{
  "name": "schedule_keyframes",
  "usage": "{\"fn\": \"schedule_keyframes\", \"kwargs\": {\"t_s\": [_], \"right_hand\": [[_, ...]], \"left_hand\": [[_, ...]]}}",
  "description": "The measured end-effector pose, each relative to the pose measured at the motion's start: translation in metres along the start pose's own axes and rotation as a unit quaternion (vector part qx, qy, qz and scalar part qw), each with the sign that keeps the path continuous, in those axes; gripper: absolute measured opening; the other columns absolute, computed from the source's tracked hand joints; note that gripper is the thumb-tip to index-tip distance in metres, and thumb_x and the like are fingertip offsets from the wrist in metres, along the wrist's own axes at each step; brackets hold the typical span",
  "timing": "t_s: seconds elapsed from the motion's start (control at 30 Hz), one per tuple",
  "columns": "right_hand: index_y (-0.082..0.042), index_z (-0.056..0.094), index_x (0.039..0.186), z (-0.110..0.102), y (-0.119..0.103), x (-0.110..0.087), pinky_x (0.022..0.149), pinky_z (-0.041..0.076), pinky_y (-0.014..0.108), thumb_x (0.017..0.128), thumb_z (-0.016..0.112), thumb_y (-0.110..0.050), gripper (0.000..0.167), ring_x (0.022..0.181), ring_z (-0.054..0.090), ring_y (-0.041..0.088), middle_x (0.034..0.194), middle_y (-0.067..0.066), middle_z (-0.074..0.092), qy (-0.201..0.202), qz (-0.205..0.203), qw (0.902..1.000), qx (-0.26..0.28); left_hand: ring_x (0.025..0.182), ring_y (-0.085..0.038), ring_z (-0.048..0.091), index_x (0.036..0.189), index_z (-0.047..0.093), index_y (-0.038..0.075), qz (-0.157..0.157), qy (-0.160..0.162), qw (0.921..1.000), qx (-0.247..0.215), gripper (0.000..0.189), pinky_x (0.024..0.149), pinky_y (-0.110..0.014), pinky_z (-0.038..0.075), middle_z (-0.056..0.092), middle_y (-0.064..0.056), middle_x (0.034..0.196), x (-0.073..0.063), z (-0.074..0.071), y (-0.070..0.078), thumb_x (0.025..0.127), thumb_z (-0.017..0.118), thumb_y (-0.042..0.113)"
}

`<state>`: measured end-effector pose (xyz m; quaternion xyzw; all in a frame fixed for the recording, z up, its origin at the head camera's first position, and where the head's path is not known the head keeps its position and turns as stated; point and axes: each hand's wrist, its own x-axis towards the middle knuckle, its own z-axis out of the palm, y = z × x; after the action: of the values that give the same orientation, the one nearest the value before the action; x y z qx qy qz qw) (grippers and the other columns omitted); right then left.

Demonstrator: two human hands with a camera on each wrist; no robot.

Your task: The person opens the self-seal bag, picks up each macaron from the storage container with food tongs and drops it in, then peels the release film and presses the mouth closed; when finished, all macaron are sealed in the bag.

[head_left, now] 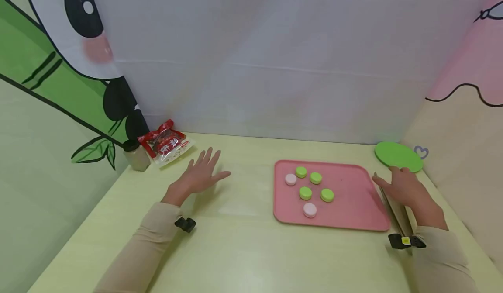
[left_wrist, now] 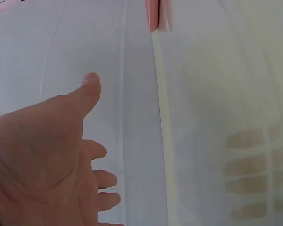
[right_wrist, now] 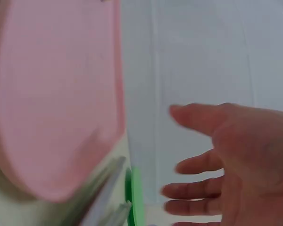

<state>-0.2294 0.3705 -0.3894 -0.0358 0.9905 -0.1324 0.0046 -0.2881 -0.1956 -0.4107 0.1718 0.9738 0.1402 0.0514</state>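
My left hand [head_left: 200, 176] hovers above the table on the left, fingers spread, with nothing in it; the left wrist view shows the same hand [left_wrist: 47, 155] with its palm bare. On the right, my right hand [head_left: 404, 189] is over a pair of long metal tongs [head_left: 393, 212] and partly hides them. Its fingers are extended and apart from the tongs, which look blurred in the right wrist view. Left of the tongs lies a pink tray [head_left: 353, 205]. Several green macarons [head_left: 305, 193] and two pale pink macarons [head_left: 309, 210] sit on its left half.
A green round plate [head_left: 397, 153] lies at the back right corner, just beyond my right hand. At the back left are a red and white snack packet [head_left: 169, 143] and a jar with a dark lid [head_left: 137, 156]. A printed cloth backdrop [head_left: 267, 66] rises behind the table.
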Motion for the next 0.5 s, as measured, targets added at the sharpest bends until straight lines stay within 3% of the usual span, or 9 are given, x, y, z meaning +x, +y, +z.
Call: {"fn": "schedule_keyframes", "kwargs": {"t_s": [0.1, 0.2, 0.3, 0.4, 0.5], "right_hand": [[0.025, 0.054, 0.106, -0.008, 0.014, -0.003, 0.072, 0.051, 0.053, 0.101, 0.056, -0.037, 0.062, 0.084, 0.059, 0.049, 0.094, 0.038, 0.059, -0.044, -0.006, 0.9989, 0.016], [0.004, 0.053, 0.071, -0.011, 0.022, -0.006, 0.055, 0.039, 0.034, 0.098, 0.061, -0.034, 0.048, 0.057, 0.046, 0.021, 0.061, 0.007, 0.047, -0.095, 0.003, 0.9945, 0.044], [-0.015, 0.038, 0.061, -0.011, 0.026, -0.009, 0.053, 0.031, 0.030, 0.096, 0.063, -0.036, 0.048, 0.053, 0.031, 0.012, 0.056, -0.006, 0.028, -0.130, 0.015, 0.9894, 0.064], [-0.018, 0.034, 0.060, -0.011, 0.028, -0.011, 0.051, 0.032, 0.028, 0.093, 0.067, -0.036, 0.050, 0.052, 0.028, 0.009, 0.057, -0.007, 0.024, -0.155, 0.032, 0.9840, 0.082], [-0.019, 0.032, 0.059, -0.010, 0.031, -0.014, 0.049, 0.031, 0.026, 0.089, 0.072, -0.038, 0.054, 0.051, 0.026, 0.009, 0.056, -0.006, 0.023, -0.194, 0.074, 0.9724, 0.105]], "left_hand": [[0.150, -0.044, 0.007, 0.160, 0.011, 0.003, 0.024, -0.054, 0.9982, -0.012, 0.079, 0.114, -0.069, 0.010, 0.007, -0.026, 0.164, 0.000, 0.000, 0.006, 0.106, 0.038, 0.053], [0.149, -0.044, 0.011, 0.159, 0.013, 0.000, 0.035, -0.106, 0.9938, -0.002, 0.067, 0.115, -0.067, 0.014, 0.011, -0.028, 0.163, -0.001, 0.001, 0.010, 0.109, 0.034, 0.039], [0.150, -0.044, 0.010, 0.159, 0.014, 0.000, 0.042, -0.132, 0.9904, 0.001, 0.062, 0.116, -0.064, 0.015, 0.010, -0.027, 0.163, 0.000, 0.004, 0.015, 0.110, 0.034, 0.032], [0.150, -0.043, 0.009, 0.159, 0.015, 0.002, 0.056, -0.145, 0.9878, 0.000, 0.058, 0.116, -0.063, 0.015, 0.010, -0.026, 0.163, 0.003, 0.008, 0.021, 0.110, 0.035, 0.025], [0.150, -0.043, 0.009, 0.159, 0.017, 0.001, 0.073, -0.156, 0.9851, 0.006, 0.056, 0.116, -0.063, 0.016, 0.010, -0.026, 0.163, 0.007, 0.013, 0.028, 0.109, 0.036, 0.017]]}}
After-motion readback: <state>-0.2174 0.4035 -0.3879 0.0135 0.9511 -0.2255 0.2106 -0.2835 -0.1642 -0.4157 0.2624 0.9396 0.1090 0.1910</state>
